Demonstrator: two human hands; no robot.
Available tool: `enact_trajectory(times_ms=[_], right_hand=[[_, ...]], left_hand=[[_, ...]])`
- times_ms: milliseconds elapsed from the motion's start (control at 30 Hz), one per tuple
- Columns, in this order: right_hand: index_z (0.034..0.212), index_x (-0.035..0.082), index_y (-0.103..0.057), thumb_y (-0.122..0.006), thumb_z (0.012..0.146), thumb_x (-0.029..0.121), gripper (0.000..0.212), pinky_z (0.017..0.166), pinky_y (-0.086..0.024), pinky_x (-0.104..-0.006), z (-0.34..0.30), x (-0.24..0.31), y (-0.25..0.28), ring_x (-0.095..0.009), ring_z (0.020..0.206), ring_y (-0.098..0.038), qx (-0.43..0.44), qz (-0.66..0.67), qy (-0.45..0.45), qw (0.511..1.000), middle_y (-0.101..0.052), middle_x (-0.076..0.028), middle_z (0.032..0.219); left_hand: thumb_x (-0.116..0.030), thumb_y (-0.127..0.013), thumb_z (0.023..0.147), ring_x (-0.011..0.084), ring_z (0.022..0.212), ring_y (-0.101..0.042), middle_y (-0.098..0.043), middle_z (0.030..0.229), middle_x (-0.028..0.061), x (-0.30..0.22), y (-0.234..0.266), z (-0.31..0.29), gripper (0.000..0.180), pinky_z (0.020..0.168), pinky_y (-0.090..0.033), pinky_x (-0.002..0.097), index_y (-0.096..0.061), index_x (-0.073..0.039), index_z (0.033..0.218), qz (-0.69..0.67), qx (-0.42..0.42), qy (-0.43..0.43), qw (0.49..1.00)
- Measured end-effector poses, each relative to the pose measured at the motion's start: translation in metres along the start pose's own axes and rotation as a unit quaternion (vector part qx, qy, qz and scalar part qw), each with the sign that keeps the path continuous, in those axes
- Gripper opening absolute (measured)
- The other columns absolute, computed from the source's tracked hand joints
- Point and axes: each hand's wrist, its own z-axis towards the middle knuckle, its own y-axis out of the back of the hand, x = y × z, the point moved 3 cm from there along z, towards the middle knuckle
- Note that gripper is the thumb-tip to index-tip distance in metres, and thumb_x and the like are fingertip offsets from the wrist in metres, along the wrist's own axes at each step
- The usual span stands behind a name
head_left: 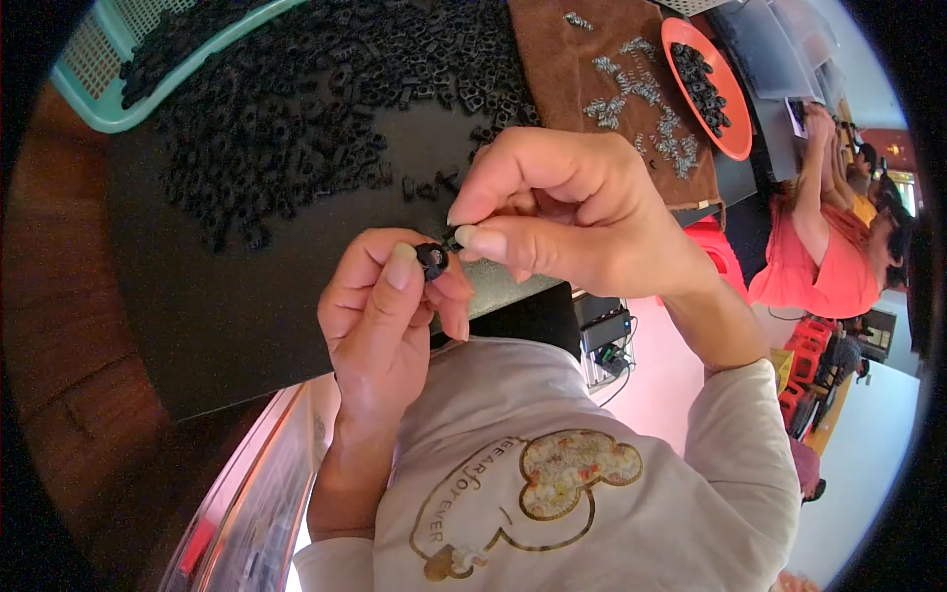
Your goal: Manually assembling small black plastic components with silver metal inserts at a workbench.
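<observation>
My left hand (387, 314) pinches a small black plastic part (432, 259) between thumb and fingers, held above the near edge of the black table mat (227, 296). My right hand (567, 207) is closed with thumb and forefinger pressed against the same part from the right; whatever small piece it holds is hidden by the fingertips. A large heap of similar black parts (316, 89) lies spread over the mat beyond my hands.
A teal basket (109, 104) with more black parts sits at the far left. A brown cloth (567, 59) carries several small metal pieces (641, 94) and an orange tray (730, 109) of black parts. Another person in an orange top (829, 257) sits at the right.
</observation>
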Motion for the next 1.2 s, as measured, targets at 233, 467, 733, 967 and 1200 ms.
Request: enact_trajectory(times_ms=[233, 467, 733, 967, 1200], right_hand=[[0.089, 0.0, -0.059, -0.06, 0.089, 0.001, 0.002, 0.052, -0.045, -0.0205, -0.002, -0.003, -0.002, -0.005, 0.062, -0.056, -0.008, 0.003, -0.022, 1.0, -0.064, -0.003, 0.076], [0.089, -0.001, -0.061, -0.066, 0.088, 0.002, 0.006, 0.051, -0.044, -0.0179, -0.006, -0.007, -0.003, -0.006, 0.06, -0.057, -0.016, 0.02, -0.039, 0.999, -0.066, -0.005, 0.079], [0.088, -0.002, -0.061, -0.065, 0.087, 0.0, 0.004, 0.048, -0.045, -0.0185, -0.01, -0.009, -0.003, -0.007, 0.058, -0.057, -0.009, 0.045, -0.049, 0.998, -0.064, -0.007, 0.079], [0.087, -0.002, -0.061, -0.065, 0.087, -0.001, 0.004, 0.047, -0.044, -0.0176, -0.011, -0.007, -0.003, -0.007, 0.056, -0.058, -0.007, 0.038, -0.076, 0.996, -0.064, -0.008, 0.078], [0.081, 0.001, -0.059, -0.059, 0.086, -0.002, 0.006, 0.047, -0.042, -0.0206, -0.014, -0.007, -0.012, -0.004, 0.055, -0.054, -0.038, 0.03, -0.059, 0.997, -0.061, -0.002, 0.067]], left_hand=[[-0.018, -0.048, 0.1, 0.0111, 0.06, -0.053, -0.064, 0.081, 0.0096, 0.0, -0.001, -0.001, 0.021, 0.056, -0.046, 0.0242, -0.055, 0.002, 0.101, 0.016, -0.01, 0.008, 1.0], [-0.018, -0.05, 0.099, 0.0091, 0.06, -0.051, -0.064, 0.082, 0.0087, 0.001, -0.003, 0.0, 0.02, 0.055, -0.043, 0.0222, -0.056, 0.001, 0.099, 0.037, -0.02, -0.002, 0.999], [-0.022, -0.055, 0.096, 0.0088, 0.058, -0.048, -0.057, 0.074, 0.0033, 0.0, -0.005, -0.002, 0.023, 0.05, -0.04, 0.0217, -0.057, 0.0, 0.1, 0.124, -0.029, -0.016, 0.992], [-0.022, -0.056, 0.095, 0.0044, 0.062, -0.048, -0.055, 0.076, -0.0001, -0.004, -0.007, -0.004, 0.02, 0.051, -0.038, 0.0171, -0.057, -0.002, 0.097, 0.151, -0.024, -0.025, 0.988], [-0.021, -0.058, 0.094, 0.004, 0.065, -0.05, -0.056, 0.08, -0.0012, -0.004, -0.008, -0.005, 0.019, 0.054, -0.042, 0.0166, -0.057, -0.003, 0.098, 0.151, -0.027, -0.021, 0.988]])
